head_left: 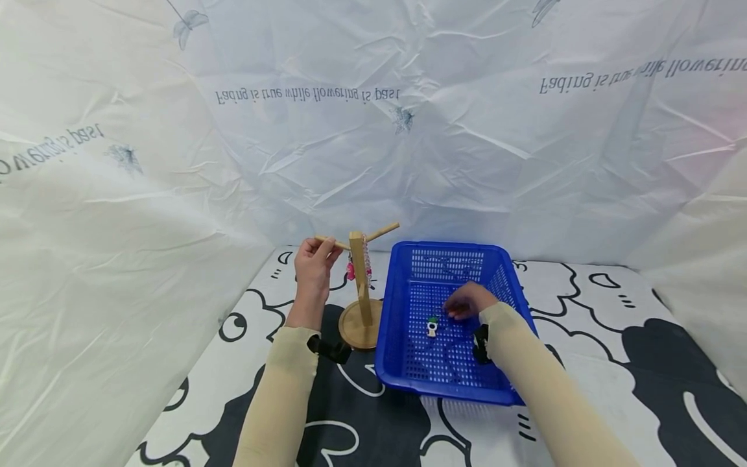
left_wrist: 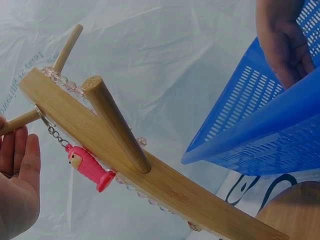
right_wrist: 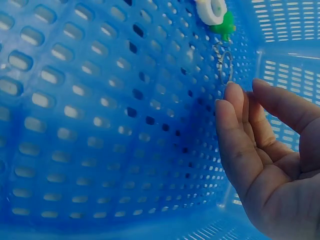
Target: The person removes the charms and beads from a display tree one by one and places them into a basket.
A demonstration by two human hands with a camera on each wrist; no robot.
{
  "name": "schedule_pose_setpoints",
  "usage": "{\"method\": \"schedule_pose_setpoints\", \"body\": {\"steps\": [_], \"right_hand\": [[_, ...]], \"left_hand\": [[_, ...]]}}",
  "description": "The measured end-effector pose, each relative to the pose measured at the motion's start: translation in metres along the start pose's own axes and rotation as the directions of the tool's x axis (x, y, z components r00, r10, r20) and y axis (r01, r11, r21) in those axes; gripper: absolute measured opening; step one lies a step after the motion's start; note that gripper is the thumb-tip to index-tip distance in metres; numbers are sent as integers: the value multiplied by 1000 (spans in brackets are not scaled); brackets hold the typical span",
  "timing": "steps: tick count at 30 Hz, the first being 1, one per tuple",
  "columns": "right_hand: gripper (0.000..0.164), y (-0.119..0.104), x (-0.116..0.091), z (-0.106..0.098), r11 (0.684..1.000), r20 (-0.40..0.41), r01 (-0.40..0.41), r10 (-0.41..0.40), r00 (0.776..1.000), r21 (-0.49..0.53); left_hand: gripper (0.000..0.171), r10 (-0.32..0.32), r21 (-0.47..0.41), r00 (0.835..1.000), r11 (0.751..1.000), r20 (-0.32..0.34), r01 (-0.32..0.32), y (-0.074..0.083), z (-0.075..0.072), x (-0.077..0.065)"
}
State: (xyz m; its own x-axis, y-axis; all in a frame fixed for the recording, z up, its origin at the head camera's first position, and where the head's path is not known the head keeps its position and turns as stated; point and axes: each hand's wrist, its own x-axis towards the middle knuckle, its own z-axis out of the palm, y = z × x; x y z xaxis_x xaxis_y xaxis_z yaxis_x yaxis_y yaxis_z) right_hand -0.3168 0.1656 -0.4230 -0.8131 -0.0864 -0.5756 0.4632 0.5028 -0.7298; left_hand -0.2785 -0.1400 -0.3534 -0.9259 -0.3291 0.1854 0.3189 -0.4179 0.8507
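Observation:
My left hand (head_left: pixel 314 263) pinches one peg of a wooden display stand (left_wrist: pixel 185 192), near its top. From that peg hangs a pink figure keychain (left_wrist: pixel 90 167) on a metal ring and chain. A string of clear pinkish beads (left_wrist: pixel 70 86) loops over the peg on the other side. My right hand (head_left: pixel 469 299) is inside the blue basket (head_left: pixel 382 350). A green and white keychain (head_left: pixel 432 327) lies on the basket floor. In the right wrist view, my fingertips are at its metal ring (right_wrist: pixel 227 67), with the thumb apart from the fingers.
The stand's round base (head_left: pixel 352 329) sits just left of the basket on a black and white cartoon-patterned cloth (head_left: pixel 589 337). White printed sheeting (head_left: pixel 373 155) rises behind and at both sides. A lower peg (left_wrist: pixel 117 125) sticks out from the stand.

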Motion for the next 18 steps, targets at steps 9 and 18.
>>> {"method": "schedule_pose_setpoints", "body": {"steps": [9,18], "right_hand": [[34,-9,-11,-4,995,-8,85,-86,996,-46],[40,-21,-24,-9,990,-2,125,-125,992,-62]], "left_hand": [[19,-3,13,1000,1000,-15,3,2,1,0],[18,-10,23,1000,1000,-14,10,3,1,-1]]}}
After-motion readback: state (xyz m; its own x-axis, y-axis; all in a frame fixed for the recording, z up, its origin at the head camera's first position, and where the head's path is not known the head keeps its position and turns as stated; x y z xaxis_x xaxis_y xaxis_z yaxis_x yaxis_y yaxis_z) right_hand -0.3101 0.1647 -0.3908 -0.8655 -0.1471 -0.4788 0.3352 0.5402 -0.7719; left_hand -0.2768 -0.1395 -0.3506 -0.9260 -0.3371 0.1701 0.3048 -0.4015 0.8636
